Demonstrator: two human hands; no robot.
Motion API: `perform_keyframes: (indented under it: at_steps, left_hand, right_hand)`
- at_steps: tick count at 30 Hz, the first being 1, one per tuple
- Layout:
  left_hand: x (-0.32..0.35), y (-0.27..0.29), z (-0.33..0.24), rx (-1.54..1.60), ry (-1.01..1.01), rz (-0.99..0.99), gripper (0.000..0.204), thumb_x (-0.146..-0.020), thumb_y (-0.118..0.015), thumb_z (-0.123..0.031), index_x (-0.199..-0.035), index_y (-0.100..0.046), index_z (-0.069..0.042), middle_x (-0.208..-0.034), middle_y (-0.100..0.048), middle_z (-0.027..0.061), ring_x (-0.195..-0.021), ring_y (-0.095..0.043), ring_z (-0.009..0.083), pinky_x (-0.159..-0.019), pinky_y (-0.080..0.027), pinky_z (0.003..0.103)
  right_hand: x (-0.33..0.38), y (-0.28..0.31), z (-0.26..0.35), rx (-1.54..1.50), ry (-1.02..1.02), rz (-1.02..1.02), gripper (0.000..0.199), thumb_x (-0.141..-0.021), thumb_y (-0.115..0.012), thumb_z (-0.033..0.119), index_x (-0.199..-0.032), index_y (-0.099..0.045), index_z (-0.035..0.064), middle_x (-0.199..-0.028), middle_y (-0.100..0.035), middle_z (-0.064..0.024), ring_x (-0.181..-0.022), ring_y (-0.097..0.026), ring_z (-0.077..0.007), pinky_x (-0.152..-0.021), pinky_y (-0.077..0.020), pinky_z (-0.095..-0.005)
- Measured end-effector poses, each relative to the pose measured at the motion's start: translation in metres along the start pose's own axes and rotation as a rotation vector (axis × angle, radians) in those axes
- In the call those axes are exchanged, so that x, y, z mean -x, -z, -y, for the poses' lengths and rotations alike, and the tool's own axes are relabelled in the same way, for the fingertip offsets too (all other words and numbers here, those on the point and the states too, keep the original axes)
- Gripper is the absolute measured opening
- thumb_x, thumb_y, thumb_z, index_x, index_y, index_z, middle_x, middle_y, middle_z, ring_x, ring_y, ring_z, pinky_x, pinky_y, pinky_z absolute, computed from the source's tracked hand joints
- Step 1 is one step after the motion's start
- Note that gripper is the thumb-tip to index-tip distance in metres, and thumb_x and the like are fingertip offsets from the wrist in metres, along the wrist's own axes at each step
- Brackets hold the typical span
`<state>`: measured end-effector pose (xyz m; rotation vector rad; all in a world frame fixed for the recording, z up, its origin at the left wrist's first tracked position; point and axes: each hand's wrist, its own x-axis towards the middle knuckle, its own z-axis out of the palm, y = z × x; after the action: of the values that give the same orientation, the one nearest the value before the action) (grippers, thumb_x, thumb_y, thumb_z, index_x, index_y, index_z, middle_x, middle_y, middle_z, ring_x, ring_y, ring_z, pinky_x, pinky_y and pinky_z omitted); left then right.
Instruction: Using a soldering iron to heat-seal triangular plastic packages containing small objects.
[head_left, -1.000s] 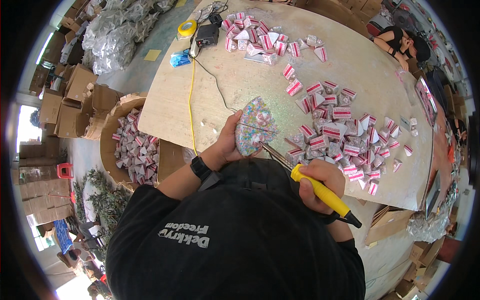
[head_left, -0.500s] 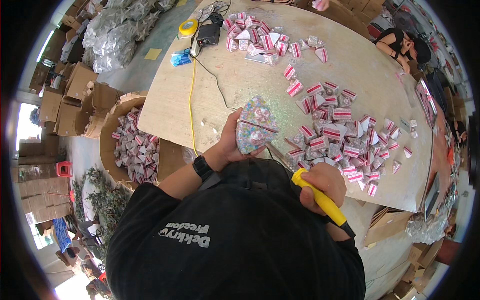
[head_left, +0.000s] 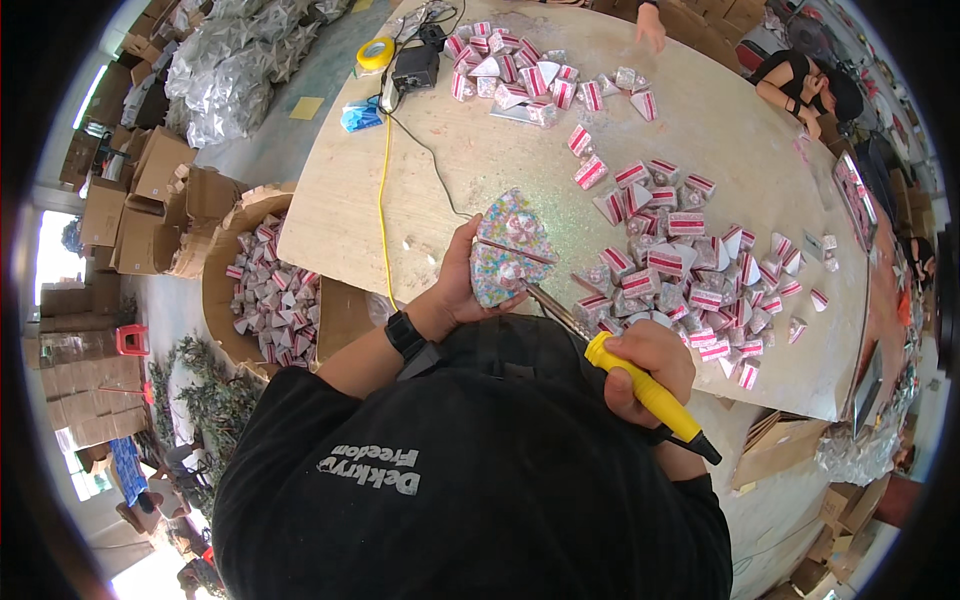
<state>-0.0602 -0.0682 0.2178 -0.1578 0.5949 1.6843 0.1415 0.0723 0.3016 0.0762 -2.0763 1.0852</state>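
glittery paper ornament (head_left: 511,248), yellow plastic tool handle (head_left: 643,388), matt wooden table (head_left: 480,160)

Even daylight fills a workshop seen through a wide fisheye lens, with no hard shadows on the pale wooden table (head_left: 470,170); only soft, short shade sits beneath the scattered red-and-white pieces (head_left: 690,270). A blown-out white opening (head_left: 45,250) at the far left edge and another bright patch at the lower left mark where light enters. The circular frame is ringed by black vignette, and straight table edges bow sharply toward the rim. Detail is crisp at centre, where the glittery surface under the sparkling wedge (head_left: 510,250) shows faint speckle; cartons (head_left: 130,200) and figures near the rim are compressed and soft. The dark shirt (head_left: 470,480) in the foreground reads nearly featureless.
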Motion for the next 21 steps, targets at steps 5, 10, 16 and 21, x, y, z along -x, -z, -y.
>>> perform_keyframes:
  at_steps: [5, 10, 16, 21]
  left_hand:
    - [-0.002, 0.004, 0.002, -0.022, -0.009, 0.047, 0.07, -0.092, -0.031, -0.067, -0.136, -0.046, -0.014, -0.126, -0.058, 0.0249, -0.057, -0.066, 0.0257, -0.034, -0.049, 0.03]
    - [-0.003, 0.01, 0.003, -0.019, -0.001, 0.087, 0.071, -0.092, -0.032, -0.067, -0.137, -0.045, -0.014, -0.126, -0.058, 0.0254, -0.06, -0.068, 0.0261, -0.035, -0.051, 0.03]
    - [-0.003, 0.01, 0.005, -0.027, -0.019, 0.071, 0.071, -0.092, -0.032, -0.066, -0.137, -0.045, -0.012, -0.126, -0.058, 0.0254, -0.061, -0.068, 0.0259, -0.036, -0.051, 0.03]
    - [-0.003, 0.009, 0.008, -0.066, -0.035, 0.044, 0.07, -0.093, -0.031, -0.065, -0.134, -0.047, -0.011, -0.122, -0.06, 0.0253, -0.056, -0.065, 0.0254, -0.035, -0.049, 0.029]
  right_hand:
    - [0.001, 0.001, -0.002, 0.004, 0.001, -0.005, 0.021, -0.082, -0.073, 0.023, -0.091, -0.067, 0.0048, -0.071, -0.064, -0.0081, -0.057, -0.06, -0.0248, -0.053, -0.0475, -0.0319]
    - [0.0, 0.002, -0.001, 0.016, -0.007, 0.02, 0.021, -0.082, -0.073, 0.023, -0.09, -0.066, 0.0044, -0.071, -0.064, -0.0083, -0.056, -0.061, -0.0246, -0.053, -0.0474, -0.0315]
    - [0.0, 0.001, -0.001, 0.01, 0.028, 0.009, 0.02, -0.082, -0.073, 0.021, -0.09, -0.066, 0.0042, -0.071, -0.065, -0.008, -0.055, -0.061, -0.0244, -0.052, -0.0472, -0.0314]
    - [-0.003, 0.001, -0.001, 0.034, 0.055, 0.018, 0.02, -0.081, -0.074, 0.02, -0.09, -0.066, 0.0041, -0.071, -0.065, -0.0084, -0.056, -0.061, -0.0249, -0.052, -0.0472, -0.0315]
